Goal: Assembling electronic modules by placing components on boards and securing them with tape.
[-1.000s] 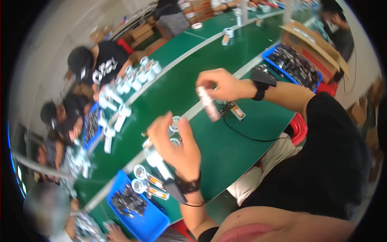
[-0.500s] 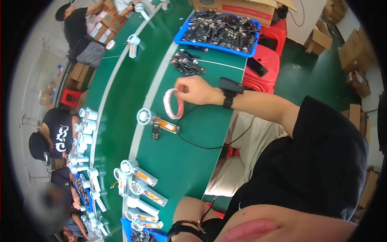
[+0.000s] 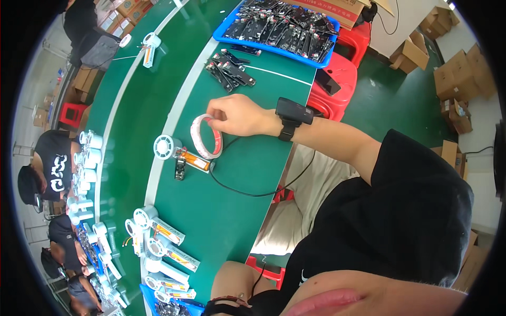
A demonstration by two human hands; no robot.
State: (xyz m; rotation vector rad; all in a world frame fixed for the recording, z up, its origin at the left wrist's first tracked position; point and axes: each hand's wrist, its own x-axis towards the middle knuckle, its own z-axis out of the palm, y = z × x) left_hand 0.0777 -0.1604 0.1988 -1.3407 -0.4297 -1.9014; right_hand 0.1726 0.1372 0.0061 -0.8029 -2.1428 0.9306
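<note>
Tape roll [image 3: 195,137], a white-and-red ring, hangs pinched in the right hand [image 3: 237,115] over the green bench [image 3: 226,216], beside a pale-blue, round-headed fan [image 3: 164,147] at its left edge, orange battery [image 3: 195,159] seated, narrow black circuit board [image 3: 180,169] seemingly unfitted outside.

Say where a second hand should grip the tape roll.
Probably by its left wall, from the left, pinching through the middle: the roll is an open ring, the right hand grips its upper right, and a fan handle shows near its bottom.
</note>
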